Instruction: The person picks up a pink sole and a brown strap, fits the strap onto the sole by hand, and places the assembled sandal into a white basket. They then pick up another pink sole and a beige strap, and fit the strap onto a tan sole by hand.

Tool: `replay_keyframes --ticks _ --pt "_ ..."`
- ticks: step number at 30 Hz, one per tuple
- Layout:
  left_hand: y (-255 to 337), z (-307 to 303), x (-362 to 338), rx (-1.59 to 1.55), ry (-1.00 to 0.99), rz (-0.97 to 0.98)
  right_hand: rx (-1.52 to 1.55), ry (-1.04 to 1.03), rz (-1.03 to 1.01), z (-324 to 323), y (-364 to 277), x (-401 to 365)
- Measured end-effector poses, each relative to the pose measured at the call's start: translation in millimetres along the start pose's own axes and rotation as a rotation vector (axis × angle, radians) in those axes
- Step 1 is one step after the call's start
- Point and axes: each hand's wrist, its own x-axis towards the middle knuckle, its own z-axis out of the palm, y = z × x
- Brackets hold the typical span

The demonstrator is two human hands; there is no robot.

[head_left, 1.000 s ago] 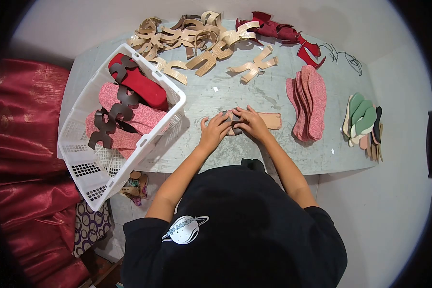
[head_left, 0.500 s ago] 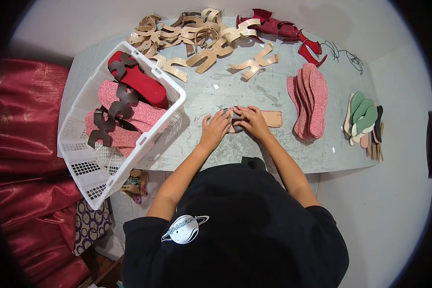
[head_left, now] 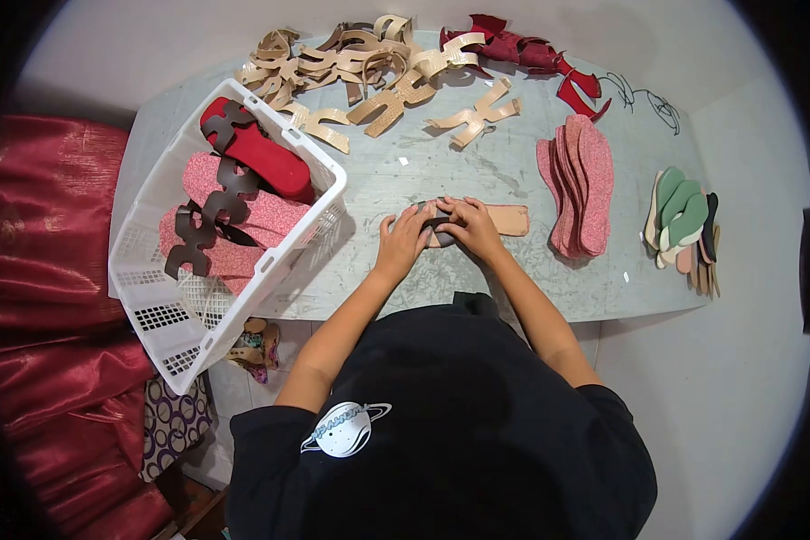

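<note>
A tan sandal sole (head_left: pixel 511 220) lies crosswise on the table in front of me, with a dark brown strap (head_left: pixel 443 239) over its left part. My left hand (head_left: pixel 405 238) grips the strap's left side, fingers bent over it. On the other side, my right hand (head_left: pixel 469 227) pinches the strap with thumb and fingers. A dark edge of the strap stands up between the two hands. My fingers hide much of the strap and the sole's left end.
At left stands a white plastic basket (head_left: pixel 326 200) holding pink and red soles with brown straps. Beige cut straps (head_left: pixel 391 101) and red straps (head_left: pixel 526 56) lie along the back. Stacked pink soles (head_left: pixel 587 189) are at right, near green and white soles (head_left: pixel 679 209) and black cord (head_left: pixel 661 112).
My fingers have shifted slightly on the strap, and its dark edge now shows more between my hands. The sole stays in place.
</note>
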Motion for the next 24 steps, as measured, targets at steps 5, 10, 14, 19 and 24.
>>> replay_keyframes --ticks 5,10,14,19,24 --pt "1.1 -1.3 0.7 -0.011 0.028 0.015 0.017 0.058 -0.031 3.3 1.4 -0.8" --pt "3.4 -3.1 2.5 -0.012 0.023 0.026 0.048 0.057 -0.007 3.9 2.7 -0.4" --pt "6.4 -6.1 4.1 0.034 -0.017 0.015 0.059 0.108 0.001 1.3 -2.8 1.0" --pt "5.4 -6.4 3.7 0.061 -0.034 0.03 0.032 0.109 0.038 2.4 0.5 0.4" --pt "3.6 -4.8 1.8 0.06 -0.031 0.033 0.274 0.178 0.027 2.5 -6.7 3.1"
